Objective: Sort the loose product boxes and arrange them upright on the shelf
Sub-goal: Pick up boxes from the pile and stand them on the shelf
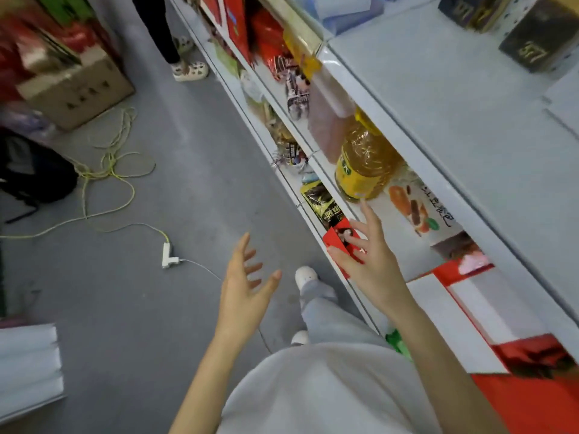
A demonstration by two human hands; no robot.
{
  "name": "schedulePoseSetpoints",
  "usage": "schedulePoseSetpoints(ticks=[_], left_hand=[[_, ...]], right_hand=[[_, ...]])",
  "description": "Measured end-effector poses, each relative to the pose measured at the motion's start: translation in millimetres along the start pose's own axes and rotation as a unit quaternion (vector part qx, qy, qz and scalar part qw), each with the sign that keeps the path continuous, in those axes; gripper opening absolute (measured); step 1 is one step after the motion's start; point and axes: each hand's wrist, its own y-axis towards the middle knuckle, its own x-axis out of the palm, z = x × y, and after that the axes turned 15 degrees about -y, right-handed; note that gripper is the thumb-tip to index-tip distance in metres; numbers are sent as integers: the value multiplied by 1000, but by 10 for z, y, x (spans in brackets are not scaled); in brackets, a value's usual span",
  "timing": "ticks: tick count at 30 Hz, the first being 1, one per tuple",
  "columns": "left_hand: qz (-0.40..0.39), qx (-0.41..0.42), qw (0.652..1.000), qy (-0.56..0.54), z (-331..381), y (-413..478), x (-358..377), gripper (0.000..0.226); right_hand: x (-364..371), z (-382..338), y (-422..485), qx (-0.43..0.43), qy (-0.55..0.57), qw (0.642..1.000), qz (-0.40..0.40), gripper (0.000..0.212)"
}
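A small red box [340, 242] with a picture on it lies at the front edge of the middle shelf [404, 252]. My right hand [369, 255] hovers over it with fingers spread, holding nothing. My left hand [247, 286] is raised over the aisle floor, fingers spread and empty. Dark boxes [539, 42] with gold lettering stand on the top shelf [438, 98]. Large red and white boxes [488, 311] lie on the middle shelf at the right.
A yellow oil bottle [365, 161] stands on the middle shelf beside a printed bag [416, 208]. Snack packets [322, 205] fill the lower shelf. A power strip [169, 255] and green cable lie on the floor. Another person's feet [189, 70] stand up the aisle by a cardboard box [78, 89].
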Motion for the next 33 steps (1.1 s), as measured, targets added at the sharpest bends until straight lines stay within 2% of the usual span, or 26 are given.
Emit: schedulePoseSetpoints(ticks=[3,7,11,17,20,27,33], left_hand=[[17,-22,1000,-14,8,324,-109,78],[48,-25,998,-24,48,1088,-283,65],[93,2,996,-17,335,2173,-446,53],[110,81,991,-5,1220,3685,-717,55],[123,95,988,-17,1422,4232,-820,54],[63,50,996,-32,1593,5607,-992,52],[2,99,995,25,2290,7338,-1493,50]], right_hand=[[206,-138,477,-6,1,1000,-22,81],[461,-395,1323,-29,8,998,-58,77],[554,-848,2394,-58,17,996,-61,81],[512,-1756,3755,-96,15,994,-48,84],[507,-2109,4256,-108,9,993,-50,80],[645,-2623,5516,-69,19,997,16,75],[846,-3184,6639,-24,69,989,125,69]])
